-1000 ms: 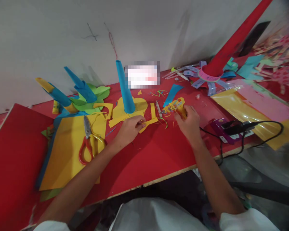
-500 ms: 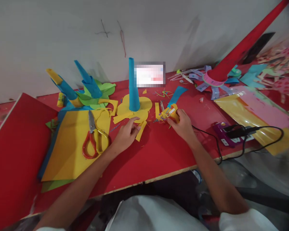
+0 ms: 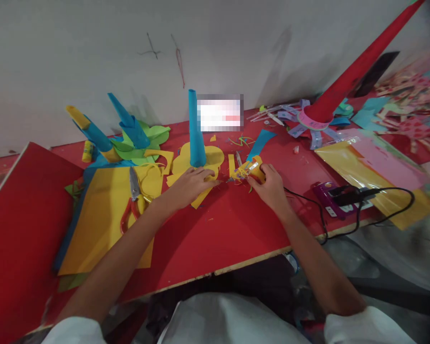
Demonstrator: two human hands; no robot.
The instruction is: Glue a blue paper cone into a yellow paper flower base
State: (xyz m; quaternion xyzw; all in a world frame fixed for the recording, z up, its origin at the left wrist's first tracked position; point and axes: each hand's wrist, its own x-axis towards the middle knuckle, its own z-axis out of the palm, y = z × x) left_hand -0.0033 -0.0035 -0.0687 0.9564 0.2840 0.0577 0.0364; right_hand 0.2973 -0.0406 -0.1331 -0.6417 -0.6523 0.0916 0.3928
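My right hand (image 3: 270,184) is closed round a yellow glue gun (image 3: 253,168) lying on the red table (image 3: 236,229); its black cord (image 3: 322,215) runs off to the right. My left hand (image 3: 189,186) rests on yellow paper strips (image 3: 200,195) just in front of a blue paper cone (image 3: 195,131), which stands upright on a yellow cloud-shaped cutout (image 3: 215,156). The left fingers are curled down on the paper.
Scissors with red and yellow handles (image 3: 132,200) lie on an orange sheet (image 3: 96,224) at the left. More blue cones on green cutouts (image 3: 129,131) stand behind. A long red cone (image 3: 354,71), a purple power strip (image 3: 331,198) and wrapped coloured sheets (image 3: 376,162) are at the right.
My left hand slid forward and right over the yellow strips toward the cone's base. My right hand stayed on the glue gun. The view shifted slightly.
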